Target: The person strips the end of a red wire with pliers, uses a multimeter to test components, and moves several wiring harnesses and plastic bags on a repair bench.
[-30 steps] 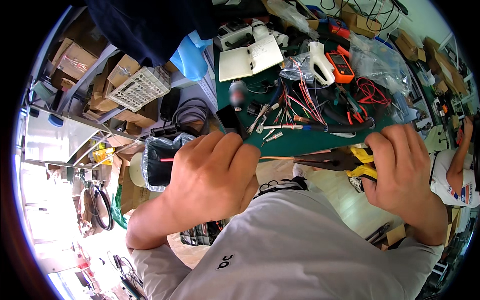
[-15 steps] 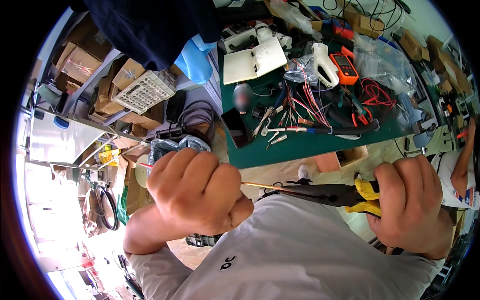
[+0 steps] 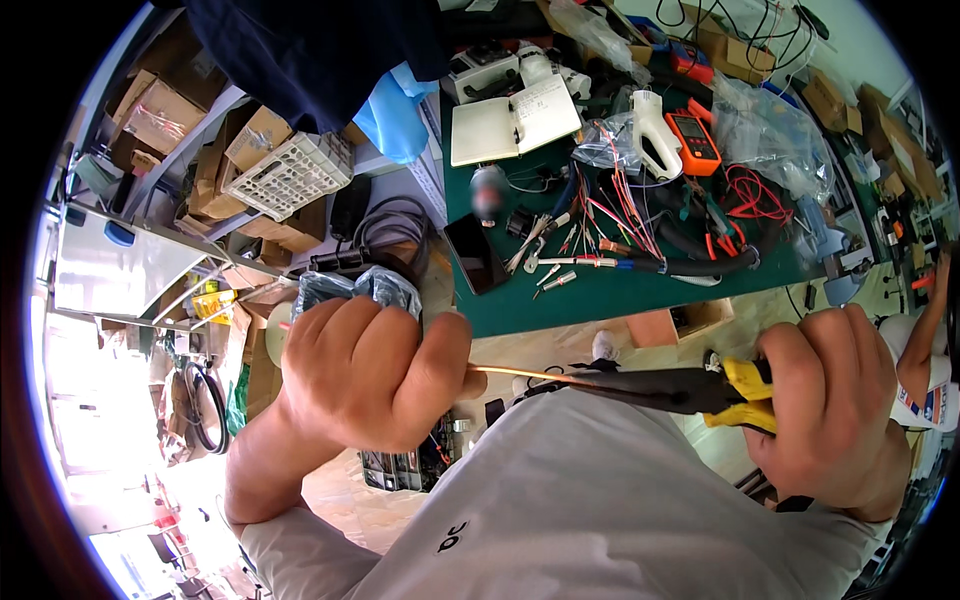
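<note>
Since a second ago: hands lower, further apart. Left hand clenched round the wire, mid-frame below the counter; right hand, right of frame, grips pliers meeting the wire. Span looks straight, probably under tension.

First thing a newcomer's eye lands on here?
Probably the yellow-handled pliers in the right hand, their dark nose meeting a thin copper-coloured wire that runs to the closed left hand. Beyond, on the green bench, the orange meter stands out, with an open notebook farther left.
</note>
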Available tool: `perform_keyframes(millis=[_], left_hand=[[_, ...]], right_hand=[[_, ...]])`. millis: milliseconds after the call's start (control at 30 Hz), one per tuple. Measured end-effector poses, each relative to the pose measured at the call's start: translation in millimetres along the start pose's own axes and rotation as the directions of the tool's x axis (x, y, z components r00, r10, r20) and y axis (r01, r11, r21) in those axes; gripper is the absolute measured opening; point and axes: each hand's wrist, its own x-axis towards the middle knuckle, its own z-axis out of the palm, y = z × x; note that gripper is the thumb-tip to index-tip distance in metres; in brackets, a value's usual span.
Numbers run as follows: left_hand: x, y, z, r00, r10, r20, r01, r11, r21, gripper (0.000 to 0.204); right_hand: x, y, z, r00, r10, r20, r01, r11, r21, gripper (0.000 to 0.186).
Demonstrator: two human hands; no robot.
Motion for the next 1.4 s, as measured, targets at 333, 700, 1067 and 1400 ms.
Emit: perform_keyframes(millis=[333,700,1067,1400], left_hand=[[-33.4,-46.8,-4.1,0.988,0.073,-0.136,-0.070,0.997,0.027,0.039],[-101.0,-86.3,7.9,0.933,-0.306,-0.188,0.329,0.938,0.108,0.017],[-1.4,-26.8,83.9,0.268,-0.831,0.487,-0.345,-0.555,-0.757,0.057],[-129.8,-40.6,215.8,-0.509,-0.487,0.710,-0.451,-0.551,-0.702,0.021]], right_hand=[[-0.4,-3.3,-25.6,0.985,0.045,0.164,-0.063,0.992,0.106,0.038],[-19.3,12.5,-15.4,0.940,0.296,0.168,-0.310,0.948,0.067,0.046],[8.8,-31.3,101.8,0.829,0.468,0.305,-0.559,0.688,0.463,0.040],[29.9,-135.3,202.1,0.639,0.082,0.765,-0.718,0.418,0.556,0.037]])
